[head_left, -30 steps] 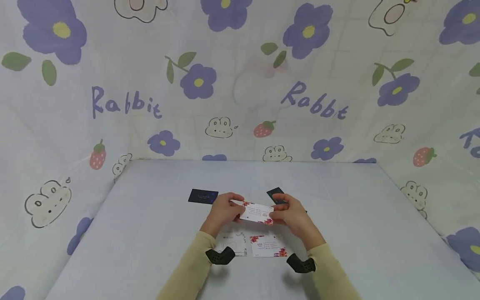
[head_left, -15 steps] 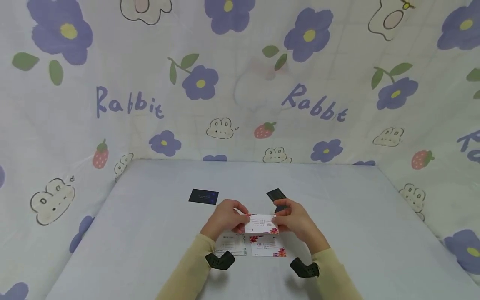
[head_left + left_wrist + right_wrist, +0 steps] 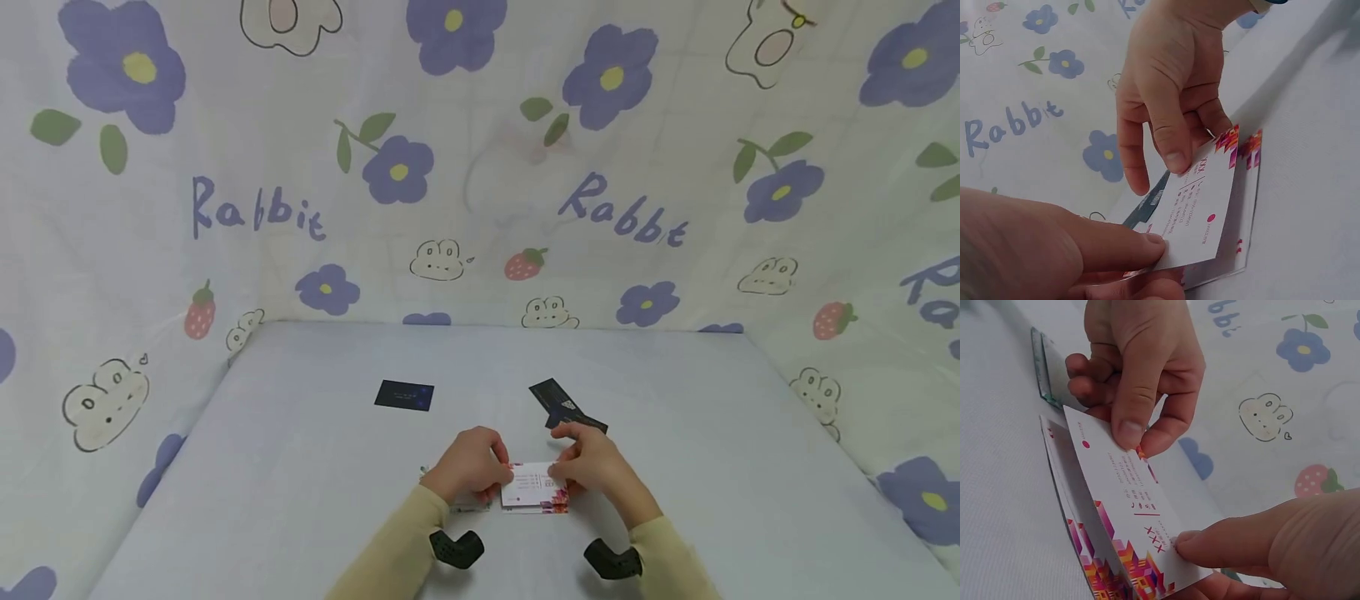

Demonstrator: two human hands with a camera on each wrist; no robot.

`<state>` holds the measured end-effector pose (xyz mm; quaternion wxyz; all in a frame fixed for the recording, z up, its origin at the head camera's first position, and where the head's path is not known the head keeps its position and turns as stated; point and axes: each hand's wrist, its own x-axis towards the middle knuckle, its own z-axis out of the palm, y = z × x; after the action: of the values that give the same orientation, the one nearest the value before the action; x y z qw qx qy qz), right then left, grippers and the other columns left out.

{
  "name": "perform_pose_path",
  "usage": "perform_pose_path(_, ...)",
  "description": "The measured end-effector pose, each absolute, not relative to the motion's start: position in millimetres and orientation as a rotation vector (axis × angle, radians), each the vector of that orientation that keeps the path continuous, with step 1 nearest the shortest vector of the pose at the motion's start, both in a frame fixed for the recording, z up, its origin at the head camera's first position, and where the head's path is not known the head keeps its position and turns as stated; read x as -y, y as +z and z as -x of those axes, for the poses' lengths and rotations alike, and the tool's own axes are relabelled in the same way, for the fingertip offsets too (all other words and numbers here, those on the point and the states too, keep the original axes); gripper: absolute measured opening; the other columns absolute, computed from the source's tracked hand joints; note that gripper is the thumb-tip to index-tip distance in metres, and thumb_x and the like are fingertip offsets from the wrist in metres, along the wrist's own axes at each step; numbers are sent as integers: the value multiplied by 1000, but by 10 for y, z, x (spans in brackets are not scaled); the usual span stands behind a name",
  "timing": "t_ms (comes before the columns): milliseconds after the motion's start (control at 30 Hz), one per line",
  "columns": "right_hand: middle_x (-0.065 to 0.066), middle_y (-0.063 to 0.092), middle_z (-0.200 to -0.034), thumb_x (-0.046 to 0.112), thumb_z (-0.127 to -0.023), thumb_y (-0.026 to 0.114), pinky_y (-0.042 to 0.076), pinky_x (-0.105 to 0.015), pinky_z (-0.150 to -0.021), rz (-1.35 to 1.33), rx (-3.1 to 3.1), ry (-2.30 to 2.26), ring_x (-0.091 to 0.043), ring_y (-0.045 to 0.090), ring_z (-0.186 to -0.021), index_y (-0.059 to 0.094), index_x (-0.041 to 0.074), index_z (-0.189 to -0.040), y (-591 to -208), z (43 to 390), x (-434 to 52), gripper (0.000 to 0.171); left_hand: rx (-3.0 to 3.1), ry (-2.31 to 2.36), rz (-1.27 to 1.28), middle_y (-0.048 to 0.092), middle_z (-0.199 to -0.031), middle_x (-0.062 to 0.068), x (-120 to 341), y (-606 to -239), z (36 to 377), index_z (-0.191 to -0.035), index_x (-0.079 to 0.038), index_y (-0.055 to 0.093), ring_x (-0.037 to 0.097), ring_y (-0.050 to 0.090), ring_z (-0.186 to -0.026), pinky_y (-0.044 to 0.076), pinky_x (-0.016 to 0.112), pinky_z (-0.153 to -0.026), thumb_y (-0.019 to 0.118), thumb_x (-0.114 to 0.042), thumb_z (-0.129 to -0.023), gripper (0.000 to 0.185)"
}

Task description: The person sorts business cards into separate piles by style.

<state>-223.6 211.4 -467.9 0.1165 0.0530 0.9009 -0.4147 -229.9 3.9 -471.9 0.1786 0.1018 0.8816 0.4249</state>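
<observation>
Left hand (image 3: 468, 467) and right hand (image 3: 592, 467) each pinch an end of a white business card (image 3: 534, 486) — held just above a matching card (image 3: 1249, 206) on the near table (image 3: 300, 467). Dark cards (image 3: 558, 400) lie beyond.

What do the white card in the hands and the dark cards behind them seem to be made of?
White card: thin printed card stock, matte by the look; it bows slightly between the pinching fingers and shows a thin edge. Dark cards: probably similar card stock, flat with crisp corners; finish unclear at this distance.
</observation>
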Motion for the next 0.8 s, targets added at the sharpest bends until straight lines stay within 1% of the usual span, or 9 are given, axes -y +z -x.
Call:
perform_pose_path(300, -7, 61, -82, 8, -82, 82, 55, -28, -56, -150, -2672, -1139, -18, 58, -63, 60, 8, -134, -4719, 2222, -2103, 56, -2522, 1185, -334, 54, -54, 1, -53, -4730, 2243, -82, -8, 59, 11, 47, -41, 39, 20, -41, 71, -3, -88, 14)
perform_pose_path(600, -6, 63, -80, 7, -79, 84, 52, -27, -56, -160, -2724, -1094, -17, 57, -61, 60, 7, -133, -4727, 2211, -2077, 59, -2576, 1134, -362, 53, -54, -1, -57, -4774, 2252, -79, -9, 59, 10, 47, -41, 37, 19, -40, 72, -5, -88, 16)
perform_pose_path(800, -5, 61, -78, 8, -79, 85, 50, -25, -55, -163, -2760, -1058, -16, 55, -60, 59, 7, -133, -4745, 2210, -2052, 61, -2595, 1112, -369, 52, -55, -1, -57, -4788, 2257, -76, -10, 59, 10, 47, -41, 36, 19, -40, 73, -6, -87, 19)
